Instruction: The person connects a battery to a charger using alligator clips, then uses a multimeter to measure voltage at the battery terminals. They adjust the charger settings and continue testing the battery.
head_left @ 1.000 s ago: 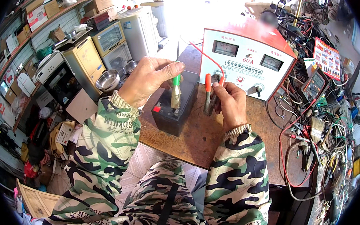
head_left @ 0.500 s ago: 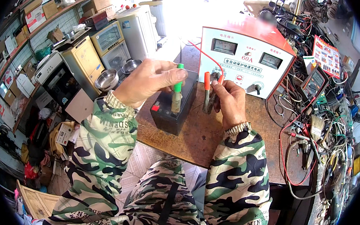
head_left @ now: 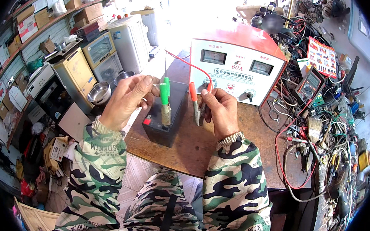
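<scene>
Standing at the centre of the head view, one battery [head_left: 178, 110] bears the green clip [head_left: 165, 92], nearly upright and seemingly clamped at the near end. The left hand [head_left: 127, 102], left of centre, is half-curled beside that clip, apparently empty; whether a fingertip touches it, I cannot tell. The right hand [head_left: 222, 114], right of centre, pinches the red clip [head_left: 193, 92]. Sparking could follow if the clips' bare metal met; a shallow bite could let the green one slip off. Counted: two clips, one red tab [head_left: 147, 121] on the battery, one charger [head_left: 236, 71] with two dials [head_left: 213, 57] at upper right of centre, one meter [head_left: 310, 84] and one brush [head_left: 314, 125] at right.
</scene>
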Action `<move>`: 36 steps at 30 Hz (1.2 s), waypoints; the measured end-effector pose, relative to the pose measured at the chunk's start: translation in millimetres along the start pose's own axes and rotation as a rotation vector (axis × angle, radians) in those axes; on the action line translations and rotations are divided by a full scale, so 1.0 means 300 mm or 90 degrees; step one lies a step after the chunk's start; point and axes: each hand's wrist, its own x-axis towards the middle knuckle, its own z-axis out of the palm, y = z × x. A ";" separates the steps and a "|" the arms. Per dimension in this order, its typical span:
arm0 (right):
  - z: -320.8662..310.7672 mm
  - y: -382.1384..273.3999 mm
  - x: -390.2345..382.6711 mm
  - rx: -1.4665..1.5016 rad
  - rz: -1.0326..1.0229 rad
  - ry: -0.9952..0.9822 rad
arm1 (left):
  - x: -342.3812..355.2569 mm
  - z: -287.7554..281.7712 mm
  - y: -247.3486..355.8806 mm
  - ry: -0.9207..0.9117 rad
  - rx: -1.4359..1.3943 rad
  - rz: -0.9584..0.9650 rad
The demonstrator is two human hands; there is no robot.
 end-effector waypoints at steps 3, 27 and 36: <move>0.011 -0.032 -0.015 0.012 0.000 -0.027 | -0.028 -0.009 0.024 0.055 0.022 0.031; 0.484 -0.096 -0.252 -0.343 -0.199 -0.098 | -0.265 -0.145 -0.038 -0.144 -0.350 0.069; 0.478 -0.003 -0.251 -0.316 -0.157 -0.124 | -0.251 -0.162 -0.140 -0.120 -0.314 0.029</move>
